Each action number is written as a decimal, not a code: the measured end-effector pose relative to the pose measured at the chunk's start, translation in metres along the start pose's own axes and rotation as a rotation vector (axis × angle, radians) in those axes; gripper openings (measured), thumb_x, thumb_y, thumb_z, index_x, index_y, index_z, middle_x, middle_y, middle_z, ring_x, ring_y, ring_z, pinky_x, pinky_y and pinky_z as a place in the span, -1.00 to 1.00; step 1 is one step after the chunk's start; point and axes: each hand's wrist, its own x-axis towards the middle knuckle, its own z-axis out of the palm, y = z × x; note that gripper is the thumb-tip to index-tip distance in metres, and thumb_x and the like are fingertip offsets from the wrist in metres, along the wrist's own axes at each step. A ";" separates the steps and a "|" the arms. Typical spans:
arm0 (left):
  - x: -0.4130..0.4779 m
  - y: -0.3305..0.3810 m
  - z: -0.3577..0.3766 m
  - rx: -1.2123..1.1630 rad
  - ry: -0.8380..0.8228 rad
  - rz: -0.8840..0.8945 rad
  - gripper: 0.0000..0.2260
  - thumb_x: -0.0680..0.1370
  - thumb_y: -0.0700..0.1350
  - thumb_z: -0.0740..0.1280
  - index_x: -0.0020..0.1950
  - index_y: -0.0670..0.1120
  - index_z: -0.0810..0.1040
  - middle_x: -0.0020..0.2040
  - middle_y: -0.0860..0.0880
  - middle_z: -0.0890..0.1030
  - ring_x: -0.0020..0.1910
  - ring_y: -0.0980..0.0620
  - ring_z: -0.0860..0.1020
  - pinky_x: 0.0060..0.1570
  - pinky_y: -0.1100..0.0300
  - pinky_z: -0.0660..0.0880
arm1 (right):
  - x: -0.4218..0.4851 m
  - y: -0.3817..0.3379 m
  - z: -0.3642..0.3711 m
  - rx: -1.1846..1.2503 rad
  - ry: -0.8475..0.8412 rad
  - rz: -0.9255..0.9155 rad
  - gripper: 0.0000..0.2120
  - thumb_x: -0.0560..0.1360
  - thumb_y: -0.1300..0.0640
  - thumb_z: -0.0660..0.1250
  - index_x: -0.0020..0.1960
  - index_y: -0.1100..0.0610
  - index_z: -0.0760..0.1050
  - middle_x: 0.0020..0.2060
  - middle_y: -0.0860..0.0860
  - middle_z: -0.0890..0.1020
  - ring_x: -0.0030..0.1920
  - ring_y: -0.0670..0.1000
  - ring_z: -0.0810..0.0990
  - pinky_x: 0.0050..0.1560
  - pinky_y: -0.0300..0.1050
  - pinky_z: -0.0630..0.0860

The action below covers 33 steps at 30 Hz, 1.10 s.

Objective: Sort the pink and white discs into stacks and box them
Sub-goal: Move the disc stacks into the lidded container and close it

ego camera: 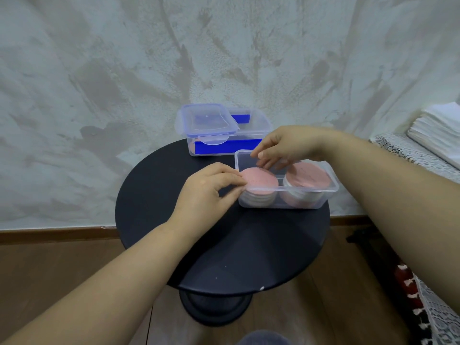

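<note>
I had both forearms reaching in from the near edge of the round black bench, converging on the small clear box toward its far right side. The left hand sat just outside the box's left end, wrist low and knuckles up, with thumb and forefinger closed in a pinch on the near-left edge of the pink disc; the other fingers were curled under. That disc lay on top of the left stack inside the box, level with the rim.

The right hand came in from above and behind the box, wrist bent, fingers arched down into it with their tips at the far edge of the same disc. I could not tell whether they gripped it or only touched it.

A right stack of pink and white discs stood beside the first in the same box, its top one pink. Behind, against the wall, a larger box carried its blue-rimmed lid laid askew across the top.
</note>
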 end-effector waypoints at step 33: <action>0.090 -0.072 -0.061 -0.425 0.172 -0.831 -0.36 0.38 -0.34 0.45 0.42 -0.15 0.31 0.25 -0.07 0.46 0.07 0.06 0.50 -0.06 0.35 0.41 | 0.096 -0.064 -0.004 0.582 0.338 -0.009 -0.34 0.38 0.32 0.45 0.41 0.24 0.27 0.25 0.15 0.50 0.17 0.09 0.52 0.11 -0.12 0.47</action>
